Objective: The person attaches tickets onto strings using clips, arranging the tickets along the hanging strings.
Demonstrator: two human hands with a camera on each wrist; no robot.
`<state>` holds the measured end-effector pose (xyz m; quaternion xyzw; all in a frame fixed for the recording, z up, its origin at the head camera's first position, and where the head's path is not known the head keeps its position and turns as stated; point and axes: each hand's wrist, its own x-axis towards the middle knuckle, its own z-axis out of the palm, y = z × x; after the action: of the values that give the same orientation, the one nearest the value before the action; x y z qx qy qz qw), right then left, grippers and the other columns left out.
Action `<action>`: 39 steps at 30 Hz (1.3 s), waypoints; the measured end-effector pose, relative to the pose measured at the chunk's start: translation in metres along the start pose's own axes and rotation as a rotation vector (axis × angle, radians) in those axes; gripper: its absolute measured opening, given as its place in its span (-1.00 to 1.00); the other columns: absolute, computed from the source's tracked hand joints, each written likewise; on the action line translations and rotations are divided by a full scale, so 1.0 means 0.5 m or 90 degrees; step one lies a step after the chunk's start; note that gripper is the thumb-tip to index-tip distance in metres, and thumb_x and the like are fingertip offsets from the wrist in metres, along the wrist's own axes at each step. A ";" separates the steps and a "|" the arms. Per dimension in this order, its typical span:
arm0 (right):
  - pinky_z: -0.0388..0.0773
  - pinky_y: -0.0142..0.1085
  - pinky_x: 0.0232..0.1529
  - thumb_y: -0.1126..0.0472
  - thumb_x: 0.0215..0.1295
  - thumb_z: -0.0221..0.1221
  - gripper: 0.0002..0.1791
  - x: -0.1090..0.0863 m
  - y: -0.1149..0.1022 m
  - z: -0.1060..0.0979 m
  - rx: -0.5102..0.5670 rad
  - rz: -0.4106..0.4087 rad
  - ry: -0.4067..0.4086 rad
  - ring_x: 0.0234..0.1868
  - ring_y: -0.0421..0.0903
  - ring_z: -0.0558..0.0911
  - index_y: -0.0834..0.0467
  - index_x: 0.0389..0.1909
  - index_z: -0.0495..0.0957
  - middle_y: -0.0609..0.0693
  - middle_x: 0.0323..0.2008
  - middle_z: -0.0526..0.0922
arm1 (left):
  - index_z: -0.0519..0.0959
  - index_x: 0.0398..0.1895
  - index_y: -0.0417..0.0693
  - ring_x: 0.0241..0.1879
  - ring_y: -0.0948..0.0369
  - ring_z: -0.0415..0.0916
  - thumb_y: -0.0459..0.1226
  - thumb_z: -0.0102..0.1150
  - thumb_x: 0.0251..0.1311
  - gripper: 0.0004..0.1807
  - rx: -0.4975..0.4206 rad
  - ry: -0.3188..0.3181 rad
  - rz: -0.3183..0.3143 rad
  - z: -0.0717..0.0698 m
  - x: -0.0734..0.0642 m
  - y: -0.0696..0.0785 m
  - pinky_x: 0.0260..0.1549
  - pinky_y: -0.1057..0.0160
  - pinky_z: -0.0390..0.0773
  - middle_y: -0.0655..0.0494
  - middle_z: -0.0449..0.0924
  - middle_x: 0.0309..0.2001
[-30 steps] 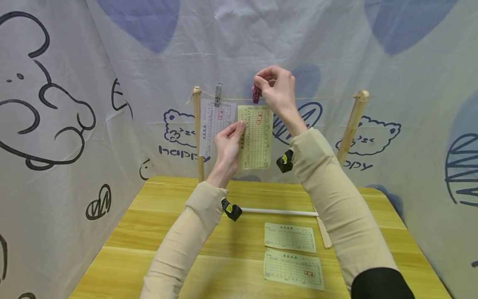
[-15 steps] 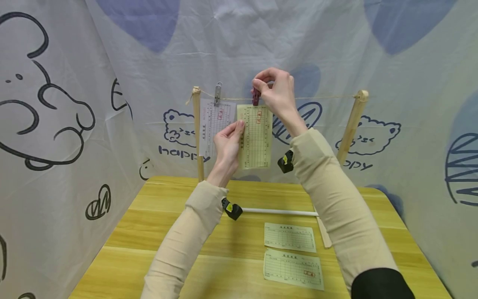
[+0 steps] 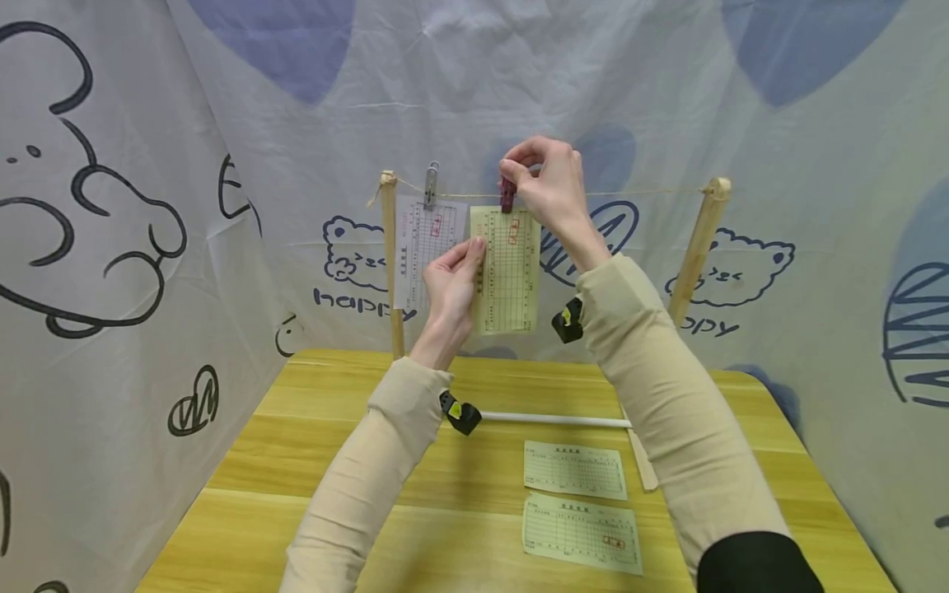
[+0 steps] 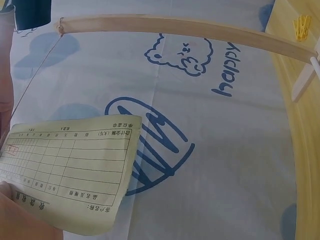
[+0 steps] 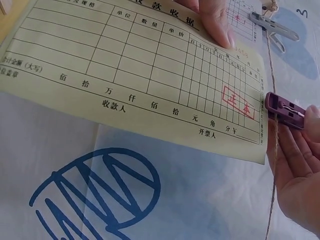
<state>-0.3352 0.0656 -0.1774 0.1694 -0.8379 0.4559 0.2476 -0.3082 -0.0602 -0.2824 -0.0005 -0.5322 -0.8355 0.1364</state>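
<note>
A pale yellow receipt slip with a red stamp hangs upright just under the string. My left hand pinches it by its left long edge, between thumb and fingers. Above it my right hand grips the handle end of a dark purple clothespin. In the right wrist view the tip of that clothespin meets the slip's top edge, right at the string. To the left a whitish receipt slip hangs from the string under a grey clothespin.
Two wooden posts carry the string, and a white rod runs low between them. Two more receipt slips lie on the wooden table. A yellow clothespin shows on the table in the left wrist view. A printed cloth hangs behind.
The purple clothespin has come down slightly in my right hand, from just above the yellow slip to overlapping its top edge. My left hand has hardly moved.
</note>
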 end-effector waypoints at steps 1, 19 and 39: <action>0.63 -0.27 0.08 0.20 0.45 0.19 -0.80 0.000 0.000 0.000 -0.001 0.001 -0.002 -0.15 -0.01 0.70 0.23 -0.07 0.66 0.16 -0.16 0.73 | 0.63 0.06 -0.27 -0.27 0.40 0.70 -0.25 0.25 0.33 -0.67 0.001 0.000 0.000 0.000 0.000 0.000 -0.12 0.44 0.69 -0.20 0.67 0.09; 0.64 -0.29 -0.04 0.19 0.47 0.17 -0.79 -0.002 0.002 0.001 -0.008 -0.005 -0.020 -0.20 -0.06 0.69 0.22 -0.06 0.66 0.15 -0.17 0.73 | 0.63 0.05 -0.27 -0.30 0.39 0.69 -0.25 0.26 0.33 -0.68 -0.004 0.000 -0.001 0.000 0.002 0.003 -0.15 0.46 0.69 -0.21 0.67 0.09; 0.62 -0.30 -0.03 0.16 0.46 0.18 -0.76 -0.002 0.002 -0.002 -0.024 0.014 -0.047 -0.16 -0.06 0.68 0.21 -0.03 0.66 0.13 -0.12 0.73 | 0.62 0.06 -0.28 -0.29 0.40 0.69 -0.27 0.26 0.33 -0.68 -0.004 0.007 -0.004 0.002 0.006 0.005 -0.14 0.46 0.68 -0.22 0.67 0.09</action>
<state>-0.3347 0.0669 -0.1782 0.1722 -0.8568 0.4361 0.2148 -0.3105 -0.0608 -0.2793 0.0053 -0.5286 -0.8378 0.1366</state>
